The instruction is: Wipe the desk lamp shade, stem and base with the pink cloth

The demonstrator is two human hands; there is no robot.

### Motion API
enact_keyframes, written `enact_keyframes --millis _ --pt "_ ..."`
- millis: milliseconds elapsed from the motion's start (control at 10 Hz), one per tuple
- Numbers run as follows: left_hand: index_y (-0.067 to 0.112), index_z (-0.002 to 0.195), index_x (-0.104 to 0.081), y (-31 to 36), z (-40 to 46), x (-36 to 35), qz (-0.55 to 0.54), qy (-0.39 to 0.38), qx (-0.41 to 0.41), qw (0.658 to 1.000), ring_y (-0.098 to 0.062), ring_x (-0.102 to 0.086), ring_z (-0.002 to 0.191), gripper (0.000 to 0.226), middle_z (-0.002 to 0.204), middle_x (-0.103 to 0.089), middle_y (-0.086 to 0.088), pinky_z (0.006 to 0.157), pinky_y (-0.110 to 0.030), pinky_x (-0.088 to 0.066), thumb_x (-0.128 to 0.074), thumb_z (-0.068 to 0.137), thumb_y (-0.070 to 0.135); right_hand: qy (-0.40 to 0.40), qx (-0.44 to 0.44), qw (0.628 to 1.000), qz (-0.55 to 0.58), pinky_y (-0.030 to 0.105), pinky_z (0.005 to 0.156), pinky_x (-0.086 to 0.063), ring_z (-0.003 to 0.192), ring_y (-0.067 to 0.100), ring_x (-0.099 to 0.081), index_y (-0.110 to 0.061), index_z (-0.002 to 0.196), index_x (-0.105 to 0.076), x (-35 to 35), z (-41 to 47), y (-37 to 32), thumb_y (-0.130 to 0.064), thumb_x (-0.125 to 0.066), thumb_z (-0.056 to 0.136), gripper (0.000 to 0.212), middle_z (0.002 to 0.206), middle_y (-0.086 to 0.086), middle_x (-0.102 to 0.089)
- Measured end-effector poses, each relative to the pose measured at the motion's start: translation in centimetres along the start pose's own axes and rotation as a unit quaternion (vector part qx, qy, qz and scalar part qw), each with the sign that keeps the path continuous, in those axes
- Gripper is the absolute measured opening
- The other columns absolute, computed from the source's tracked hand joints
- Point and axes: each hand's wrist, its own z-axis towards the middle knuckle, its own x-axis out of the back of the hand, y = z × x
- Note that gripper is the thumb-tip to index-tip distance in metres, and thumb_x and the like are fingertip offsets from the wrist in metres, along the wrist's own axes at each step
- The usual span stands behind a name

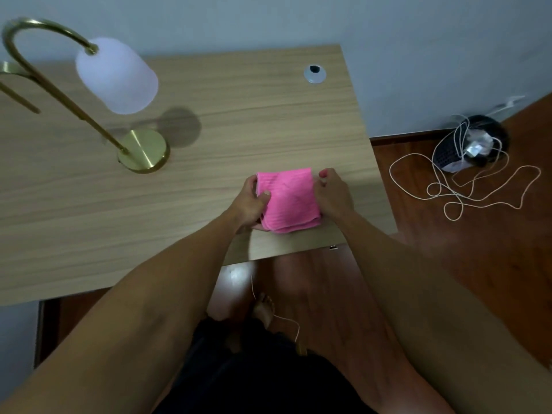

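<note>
A folded pink cloth lies near the front right corner of the wooden desk. My left hand grips its left edge, thumb on top. On the cloth's right edge, my right hand pinches with its fingertips. The desk lamp stands at the left: a white frosted shade hangs from a curved brass stem that rises from a round brass base. Both hands are well to the right of the lamp and apart from it.
A small round grommet sits in the desk near the back right. On the wooden floor to the right lie a dark basket and a tangled white cord. The desk's front edge runs just below my hands.
</note>
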Motion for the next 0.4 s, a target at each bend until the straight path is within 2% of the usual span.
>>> enact_keyframes --millis 100,200,300,400 --pt "0.031 0.149 -0.020 -0.1 -0.3 0.9 0.070 -0.009 0.027 0.997 -0.036 -0.069 0.061 0.059 0.094 -0.070 -0.023 0.049 -0.038 -0.058 -0.055 0.102 0.031 0.026 -0.001 0.998 -0.052 0.040 0.095 -0.051 0.116 0.035 -0.064 -0.012 0.135 -0.057 0.3 -0.7 -0.2 -0.022 -0.046 0.106 0.033 0.129 0.015 -0.067" --pt "0.028 0.146 -0.029 -0.9 -1.0 2.6 0.152 0.032 0.032 0.987 -0.034 -0.072 0.060 0.064 0.081 -0.075 -0.018 0.063 -0.048 -0.063 -0.061 0.092 0.040 0.046 0.013 0.997 -0.065 0.040 0.090 -0.049 0.112 0.038 -0.064 -0.011 0.131 -0.059 0.1 -1.7 -1.3 -0.020 -0.044 0.106 0.031 0.123 0.017 -0.068" --pt "0.020 0.132 -0.053 -2.2 -1.9 6.0 0.228 0.112 0.019 0.967 -0.037 -0.073 0.092 0.062 0.107 -0.073 -0.016 0.082 -0.052 -0.062 -0.058 0.081 0.054 0.033 0.036 0.997 -0.057 0.044 0.093 -0.050 0.112 0.042 -0.063 -0.010 0.131 -0.060 -0.8 -2.6 -3.1 -0.017 -0.044 0.104 0.031 0.124 0.022 -0.067" --pt "0.027 0.110 -0.063 -4.0 -2.4 9.8 0.236 0.149 0.003 0.960 -0.035 -0.072 0.093 0.047 0.102 -0.074 -0.013 0.082 -0.048 -0.062 -0.055 0.077 0.059 0.003 0.060 0.998 -0.036 0.046 0.099 -0.053 0.115 0.042 -0.064 -0.009 0.133 -0.061 -2.2 -3.0 -5.3 -0.015 -0.046 0.104 0.033 0.128 0.021 -0.067"
